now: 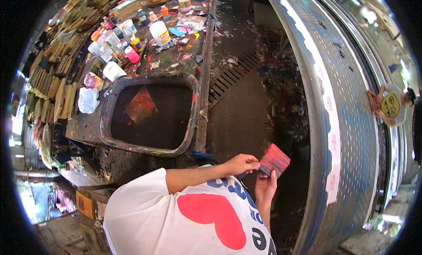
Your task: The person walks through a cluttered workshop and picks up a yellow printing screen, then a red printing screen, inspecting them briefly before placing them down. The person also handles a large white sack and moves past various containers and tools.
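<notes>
My right hand grips the lower edge of a small flat block with its thumb on the near face. That block is rectangular and streaked with red and dark stain, like a stained wooden printing block; its underside is hidden. At the block's left corner, my left hand has its fingers pinched together, touching or very near the edge. Whether anything thin sits between those fingertips is too small to make out. Both hands are held in front of my white shirt, left of the long table.
A dark-rimmed basin of murky liquid holds a reddish square sheet. Behind it, paint bottles and a white tub crowd a stained worktop. To the right runs a long perforated table with a printed white strip; another person stands beyond.
</notes>
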Motion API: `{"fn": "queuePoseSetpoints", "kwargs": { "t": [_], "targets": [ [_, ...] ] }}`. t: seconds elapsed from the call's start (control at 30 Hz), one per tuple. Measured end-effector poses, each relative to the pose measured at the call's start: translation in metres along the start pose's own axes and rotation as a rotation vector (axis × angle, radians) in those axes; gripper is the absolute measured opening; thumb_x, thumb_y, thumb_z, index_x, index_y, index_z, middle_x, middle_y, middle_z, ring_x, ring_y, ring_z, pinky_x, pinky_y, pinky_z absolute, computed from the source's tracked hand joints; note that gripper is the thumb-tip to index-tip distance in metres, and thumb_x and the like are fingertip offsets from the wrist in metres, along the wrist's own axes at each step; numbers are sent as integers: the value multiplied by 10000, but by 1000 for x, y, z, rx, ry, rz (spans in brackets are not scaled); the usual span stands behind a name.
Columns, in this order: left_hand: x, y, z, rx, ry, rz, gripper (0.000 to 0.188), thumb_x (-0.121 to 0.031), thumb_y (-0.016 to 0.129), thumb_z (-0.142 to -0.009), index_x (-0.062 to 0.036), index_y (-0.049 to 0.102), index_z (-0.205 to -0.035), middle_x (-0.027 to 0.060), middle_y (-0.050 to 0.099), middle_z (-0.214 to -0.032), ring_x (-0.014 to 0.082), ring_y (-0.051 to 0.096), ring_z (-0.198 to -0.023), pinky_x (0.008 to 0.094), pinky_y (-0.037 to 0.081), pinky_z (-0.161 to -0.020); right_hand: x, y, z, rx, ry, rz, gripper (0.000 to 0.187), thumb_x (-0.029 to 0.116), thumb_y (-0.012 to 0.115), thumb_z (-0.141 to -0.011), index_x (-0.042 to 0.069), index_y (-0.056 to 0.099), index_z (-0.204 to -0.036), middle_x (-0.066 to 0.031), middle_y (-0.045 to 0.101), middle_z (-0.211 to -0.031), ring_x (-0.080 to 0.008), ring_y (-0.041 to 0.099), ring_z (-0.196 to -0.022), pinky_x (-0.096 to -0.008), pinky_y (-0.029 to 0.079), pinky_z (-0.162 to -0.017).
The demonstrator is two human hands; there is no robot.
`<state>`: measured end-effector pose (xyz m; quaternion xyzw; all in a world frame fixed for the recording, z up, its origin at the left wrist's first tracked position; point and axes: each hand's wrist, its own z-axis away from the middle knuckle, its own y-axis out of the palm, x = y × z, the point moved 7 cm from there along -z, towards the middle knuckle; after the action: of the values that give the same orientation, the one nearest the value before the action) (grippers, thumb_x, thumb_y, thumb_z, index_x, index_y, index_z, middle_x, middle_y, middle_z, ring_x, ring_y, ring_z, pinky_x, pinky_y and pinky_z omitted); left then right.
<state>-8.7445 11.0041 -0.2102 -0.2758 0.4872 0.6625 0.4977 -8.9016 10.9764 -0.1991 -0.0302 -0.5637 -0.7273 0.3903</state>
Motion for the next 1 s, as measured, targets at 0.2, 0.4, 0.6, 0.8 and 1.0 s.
{"fn": "queuePoseSetpoints", "kwargs": {
  "t": [0.2,0.4,0.6,0.8,1.0],
  "targets": [
    [-35,-12,-59,-231,-3,-51,309,-292,790,-995,-18,751,-1131,-1,703,-908,83,605,-830,265,501,-744,42,-13,-97,83,178,22,428,120,687,-1029,107,561,-1438,-47,640,-1388,-159,634,-1172,-277,527,-910],
    [-41,-66,-103,-449,91,151,278,-255,818,-974,-23,739,-1104,-13,695,-943,74,593,-839,262,487,-746,25,10,-198,133,379,59,442,97,689,-1023,170,567,-1441,-9,653,-1369,-135,618,-1185,-277,515,-907],
    [-92,-154,-180,-561,258,255,295,-229,843,-953,-29,735,-1140,-3,718,-1010,82,636,-924,256,518,-833,19,95,-315,246,419,190,394,105,683,-1029,173,580,-1403,9,660,-1303,-115,585,-1000,-294,483,-866],
    [-196,-258,-274,-561,333,340,289,-198,839,-951,-24,730,-1154,0,719,-1011,89,638,-922,275,522,-828,3,186,-472,273,446,263,356,140,678,-1047,170,591,-1390,-1,682,-1271,-116,614,-950,-290,503,-869],
    [-278,-347,-342,-520,401,369,288,-309,770,-1013,-52,732,-1139,-29,676,-923,77,585,-823,264,464,-759,-26,283,-617,446,488,308,387,166,662,-1053,127,578,-1429,-47,667,-1390,-182,658,-1178,-319,544,-909]
  ]
}}
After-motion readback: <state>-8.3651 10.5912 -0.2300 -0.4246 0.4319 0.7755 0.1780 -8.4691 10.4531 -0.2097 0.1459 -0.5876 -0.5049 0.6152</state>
